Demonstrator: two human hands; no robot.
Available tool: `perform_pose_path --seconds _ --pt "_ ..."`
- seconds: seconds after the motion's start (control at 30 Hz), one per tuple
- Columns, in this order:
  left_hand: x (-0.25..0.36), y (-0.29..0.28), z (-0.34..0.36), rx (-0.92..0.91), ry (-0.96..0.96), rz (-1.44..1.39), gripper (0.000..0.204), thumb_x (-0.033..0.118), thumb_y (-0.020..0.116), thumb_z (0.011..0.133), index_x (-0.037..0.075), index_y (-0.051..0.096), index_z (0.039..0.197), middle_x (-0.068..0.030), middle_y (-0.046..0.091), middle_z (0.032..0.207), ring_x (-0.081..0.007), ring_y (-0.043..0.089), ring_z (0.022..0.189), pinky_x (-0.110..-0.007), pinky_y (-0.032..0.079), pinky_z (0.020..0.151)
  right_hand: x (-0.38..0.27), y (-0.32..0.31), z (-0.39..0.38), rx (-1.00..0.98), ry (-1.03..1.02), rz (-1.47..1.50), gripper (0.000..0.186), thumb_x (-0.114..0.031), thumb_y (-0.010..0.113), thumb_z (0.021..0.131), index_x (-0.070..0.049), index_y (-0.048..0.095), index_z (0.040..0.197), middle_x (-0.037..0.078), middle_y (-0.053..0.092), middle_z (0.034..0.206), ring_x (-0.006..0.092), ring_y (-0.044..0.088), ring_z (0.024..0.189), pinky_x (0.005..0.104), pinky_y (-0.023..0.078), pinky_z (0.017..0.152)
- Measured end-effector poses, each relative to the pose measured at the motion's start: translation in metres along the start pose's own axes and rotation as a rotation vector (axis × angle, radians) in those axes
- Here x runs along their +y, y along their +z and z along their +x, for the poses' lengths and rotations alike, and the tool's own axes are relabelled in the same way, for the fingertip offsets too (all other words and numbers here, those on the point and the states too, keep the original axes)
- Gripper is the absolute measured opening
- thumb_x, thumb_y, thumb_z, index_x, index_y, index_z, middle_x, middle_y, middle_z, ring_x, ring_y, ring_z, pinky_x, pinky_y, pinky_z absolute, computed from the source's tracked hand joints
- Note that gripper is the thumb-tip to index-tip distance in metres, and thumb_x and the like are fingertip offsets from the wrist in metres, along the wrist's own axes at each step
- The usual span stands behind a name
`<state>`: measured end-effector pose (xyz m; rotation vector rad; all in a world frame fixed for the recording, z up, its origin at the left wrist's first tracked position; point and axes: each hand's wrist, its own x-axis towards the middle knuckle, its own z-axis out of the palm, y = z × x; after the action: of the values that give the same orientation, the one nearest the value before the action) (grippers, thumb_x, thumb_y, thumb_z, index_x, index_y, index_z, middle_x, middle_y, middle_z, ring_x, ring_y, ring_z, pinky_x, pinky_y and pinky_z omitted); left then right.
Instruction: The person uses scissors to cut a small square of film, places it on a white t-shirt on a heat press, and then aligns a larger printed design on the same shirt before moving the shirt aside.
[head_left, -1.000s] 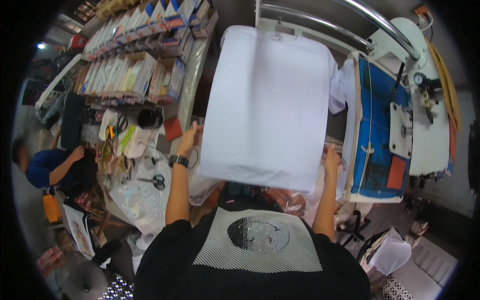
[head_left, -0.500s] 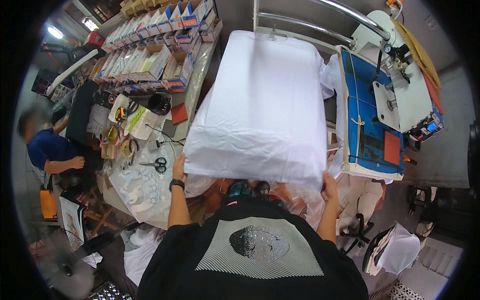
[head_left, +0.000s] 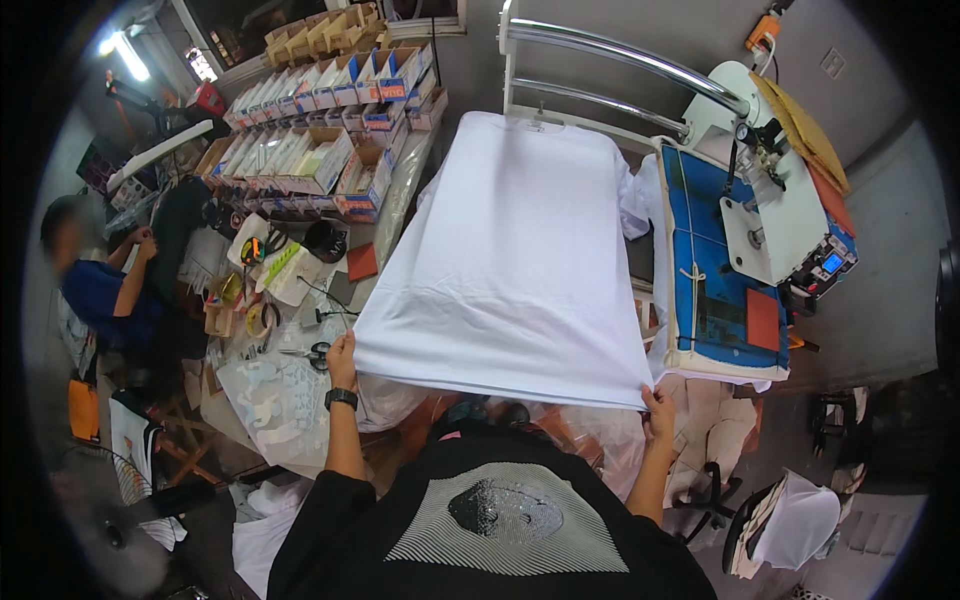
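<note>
Left hand and right hand, fingers curled closed, pinch the hem corners of a white T-shirt.
It stretches forward, left of a blue padded board; seemingly being straightened, it calls for even tension next.

On my feed, the left hand has moved from beside the white shirt's flank to its lower left corner, where it now grips the hem, left of centre in the frame. I see the right hand has dropped likewise to the lower right corner. The hem now spreads wider and sits lower, its recent creases smoother. My view has shifted: the boxes sit further right at upper left, the blue pad further left, and a window frame shows at top. Far left, a co-worker has raised both hands together.
</note>
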<state>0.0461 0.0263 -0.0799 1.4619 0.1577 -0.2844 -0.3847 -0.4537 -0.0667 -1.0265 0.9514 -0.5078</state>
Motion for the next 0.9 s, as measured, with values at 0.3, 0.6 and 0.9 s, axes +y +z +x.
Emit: perform_pose_path --seconds 0.3,0.6,0.9 --pt "-0.02 -0.01 0.019 0.023 0.09 0.338 0.031 0.03 0.062 0.096 0.0 0.069 0.093 -0.0012 0.068 0.082 -0.0117 0.057 0.07 -0.027 0.044 0.066 0.051 -0.037 0.014 0.051 -0.019 -0.265 0.026 -0.026 0.06 0.098 -0.001 0.067 0.096 0.001 0.064 0.077 0.0105 0.057 0.061 0.0255 0.048 0.053" --pt "-0.01 0.049 0.06 -0.222 0.217 0.743 0.045 0.036 0.059 0.093 0.002 0.062 0.123 -0.0158 0.069 0.112 -0.0251 0.065 0.1 -0.038 0.05 0.089 0.049 0.009 0.145 0.101 -0.369 -0.748 0.031 -0.006 0.054 0.086 0.005 0.062 0.114 0.015 0.067 0.103 0.0246 0.066 0.09 0.0348 0.054 0.083" --pt "0.0 0.194 0.205 -0.343 -0.35 0.355 0.093 0.084 0.03 0.084 0.009 0.055 0.133 -0.0118 0.063 0.122 -0.027 0.058 0.109 -0.045 0.045 0.091 -0.071 0.11 0.324 -0.112 0.131 -0.246 0.087 -0.069 0.049 0.09 0.006 0.049 0.133 0.016 0.06 0.125 0.0231 0.058 0.11 0.0299 0.047 0.09"
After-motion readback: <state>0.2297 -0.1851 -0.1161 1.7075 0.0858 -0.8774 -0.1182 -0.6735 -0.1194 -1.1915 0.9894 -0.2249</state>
